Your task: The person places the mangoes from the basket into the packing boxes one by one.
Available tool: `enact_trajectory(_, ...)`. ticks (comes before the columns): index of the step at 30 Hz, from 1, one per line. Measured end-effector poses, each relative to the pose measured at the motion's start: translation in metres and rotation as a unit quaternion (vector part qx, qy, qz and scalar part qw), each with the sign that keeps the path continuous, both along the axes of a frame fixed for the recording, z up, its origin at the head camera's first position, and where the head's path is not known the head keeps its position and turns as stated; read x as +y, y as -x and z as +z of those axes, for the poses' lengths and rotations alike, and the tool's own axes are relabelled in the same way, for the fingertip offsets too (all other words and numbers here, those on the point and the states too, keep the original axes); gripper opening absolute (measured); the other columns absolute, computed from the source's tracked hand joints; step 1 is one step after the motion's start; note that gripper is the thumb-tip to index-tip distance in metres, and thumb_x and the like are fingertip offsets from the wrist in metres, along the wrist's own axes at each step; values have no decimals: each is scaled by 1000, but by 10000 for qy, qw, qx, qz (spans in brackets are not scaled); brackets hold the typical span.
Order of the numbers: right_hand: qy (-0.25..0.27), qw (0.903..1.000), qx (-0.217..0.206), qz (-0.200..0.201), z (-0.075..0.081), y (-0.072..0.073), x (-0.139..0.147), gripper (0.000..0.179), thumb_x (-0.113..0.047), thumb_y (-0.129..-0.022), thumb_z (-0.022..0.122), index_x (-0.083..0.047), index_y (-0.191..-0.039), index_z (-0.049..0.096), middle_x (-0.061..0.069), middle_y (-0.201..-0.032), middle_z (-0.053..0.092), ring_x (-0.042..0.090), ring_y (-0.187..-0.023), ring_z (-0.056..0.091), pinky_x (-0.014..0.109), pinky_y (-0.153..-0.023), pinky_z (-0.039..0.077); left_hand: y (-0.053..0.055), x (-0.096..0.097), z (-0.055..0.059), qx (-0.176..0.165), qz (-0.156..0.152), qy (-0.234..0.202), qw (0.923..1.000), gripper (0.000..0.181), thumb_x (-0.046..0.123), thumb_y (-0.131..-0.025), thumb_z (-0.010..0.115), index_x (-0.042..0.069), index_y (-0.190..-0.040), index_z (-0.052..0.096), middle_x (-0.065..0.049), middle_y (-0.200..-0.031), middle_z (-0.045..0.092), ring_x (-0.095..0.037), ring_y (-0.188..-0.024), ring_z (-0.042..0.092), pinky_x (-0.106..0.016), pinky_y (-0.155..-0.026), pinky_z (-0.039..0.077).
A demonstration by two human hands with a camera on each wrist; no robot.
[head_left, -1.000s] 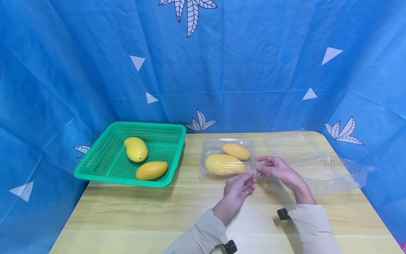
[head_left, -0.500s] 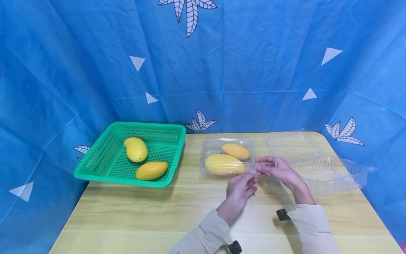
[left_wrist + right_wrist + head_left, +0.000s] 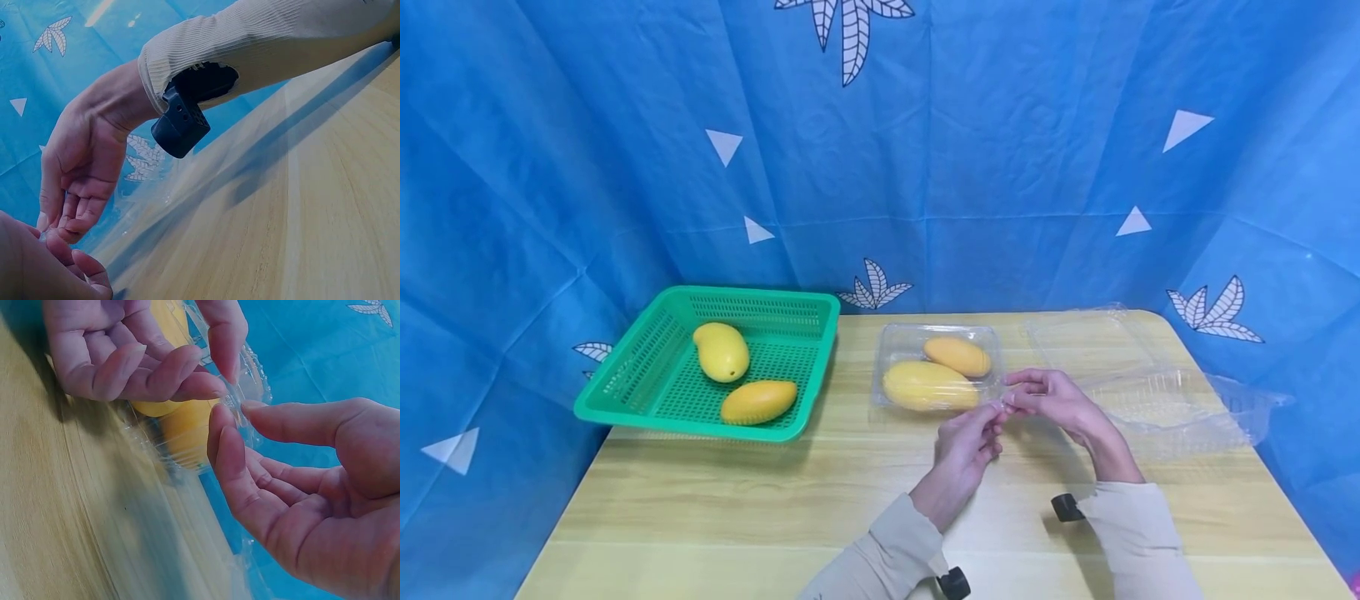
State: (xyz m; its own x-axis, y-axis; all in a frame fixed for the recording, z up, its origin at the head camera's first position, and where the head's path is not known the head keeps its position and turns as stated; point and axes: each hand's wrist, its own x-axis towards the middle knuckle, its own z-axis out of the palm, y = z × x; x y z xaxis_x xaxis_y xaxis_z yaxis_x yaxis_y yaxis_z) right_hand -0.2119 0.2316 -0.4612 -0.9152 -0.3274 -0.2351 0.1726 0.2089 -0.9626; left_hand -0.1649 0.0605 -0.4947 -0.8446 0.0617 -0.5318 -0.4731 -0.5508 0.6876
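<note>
A clear plastic clamshell box (image 3: 907, 332), its lid down, stands at the table's middle with a yellow mango (image 3: 929, 387) and a smaller orange-yellow mango (image 3: 957, 357) inside. At its near right corner my left hand (image 3: 962, 446) pinches the thin plastic edge between thumb and forefinger. My right hand (image 3: 1062, 406) pinches the same edge just beside it, fingertips almost meeting those of the left. The right wrist view shows thumb and forefinger of the right hand (image 3: 312, 481) on the edge, the left hand (image 3: 137, 356) opposite. Fingers partly hide the corner.
On the left sits a green plastic basket (image 3: 816, 375) holding a yellow mango (image 3: 722, 353) and an orange-yellow mango (image 3: 759, 402). Another clear clamshell box (image 3: 1172, 408) lies open at the right, near the table's edge. A blue patterned cloth (image 3: 1000, 167) hangs behind the wooden table (image 3: 737, 508).
My left hand has shifted slightly to the right along the box's corner over the last second. The right hand stays almost in place, and the box and mangoes hold their positions.
</note>
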Motion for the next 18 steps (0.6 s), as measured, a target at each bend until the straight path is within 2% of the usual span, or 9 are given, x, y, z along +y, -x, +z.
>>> enact_trajectory(18, -241, 9995, 91, -160, 0, 1, -5, 50, 1, -95, 65, 21, -137, 45, 12, -94, 71, 17, -87, 70, 37, -88, 59, 4, 0, -1, -49, -63, 125, 9999, 18, 11, -81, 83, 3, -97, 78, -8, -88, 76, -10, -68, 59, -21, -57, 46)
